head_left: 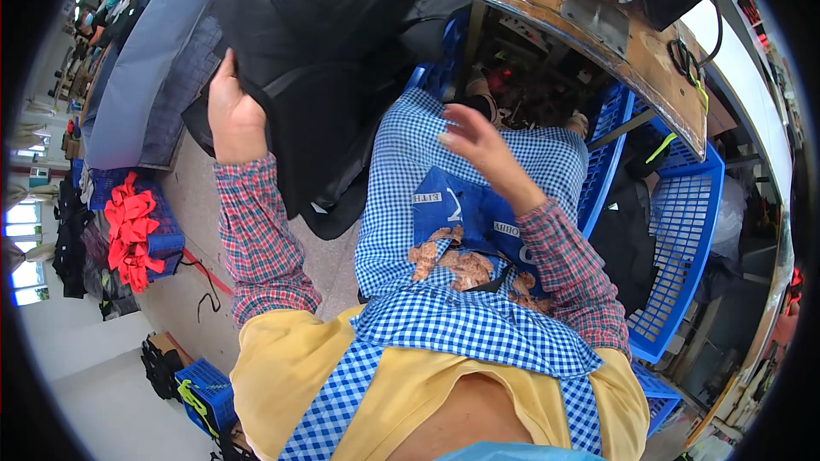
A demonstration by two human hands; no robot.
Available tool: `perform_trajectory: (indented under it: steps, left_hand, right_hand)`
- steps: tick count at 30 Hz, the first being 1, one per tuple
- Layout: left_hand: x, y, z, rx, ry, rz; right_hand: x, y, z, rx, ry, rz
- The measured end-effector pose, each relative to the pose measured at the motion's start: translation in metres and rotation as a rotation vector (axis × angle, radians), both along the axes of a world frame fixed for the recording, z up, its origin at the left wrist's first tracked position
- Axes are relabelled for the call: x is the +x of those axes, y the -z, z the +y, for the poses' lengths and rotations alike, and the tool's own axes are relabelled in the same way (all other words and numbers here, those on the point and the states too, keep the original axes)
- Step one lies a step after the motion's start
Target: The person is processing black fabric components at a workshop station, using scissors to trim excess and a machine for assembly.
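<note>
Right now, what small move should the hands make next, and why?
Perhaps bring the right hand to the black padded fabric: it looks empty and open above the blue checked apron, while only the left hand is at the fabric's left edge.

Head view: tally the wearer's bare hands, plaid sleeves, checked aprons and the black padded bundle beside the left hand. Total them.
Bare hands: 2 (left hand, right hand)
Plaid sleeves: 2 (left sleeve, right sleeve)
Checked apron: 1
Black padded bundle: 1
Total: 6
</note>
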State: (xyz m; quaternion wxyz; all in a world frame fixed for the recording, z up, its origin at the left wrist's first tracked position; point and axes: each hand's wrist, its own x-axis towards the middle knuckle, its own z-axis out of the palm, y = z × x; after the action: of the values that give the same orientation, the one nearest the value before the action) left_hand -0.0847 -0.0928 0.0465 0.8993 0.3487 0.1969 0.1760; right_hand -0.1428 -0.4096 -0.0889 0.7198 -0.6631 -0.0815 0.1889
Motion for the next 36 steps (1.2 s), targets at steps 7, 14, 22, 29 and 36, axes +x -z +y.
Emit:
perform_trajectory:
  steps: [7, 14, 22, 29, 36]
  left_hand:
    - [-0.019, 0.017, -0.042, 0.037, 0.207, 0.032]
    - [-0.066, 0.039, -0.031, 1.307, 0.349, -0.016]
    - [-0.112, -0.037, -0.074, 2.049, 0.050, -0.400]
    - [-0.081, -0.014, -0.114, 1.377, 0.491, -0.402]
    - [-0.031, -0.015, -0.156, 1.390, 0.970, -0.472]
  right_hand:
    - [-0.018, -0.013, 0.059, 0.381, -0.197, 0.385]
    - [-0.052, -0.044, 0.028, 0.921, -0.124, 1.089]
    - [-0.076, -0.051, 0.012, 1.109, -0.368, 1.322]
    - [-0.078, -0.039, -0.020, 0.899, -0.645, 1.134]
    - [-0.024, -0.112, -0.107, 0.218, 0.104, 0.089]
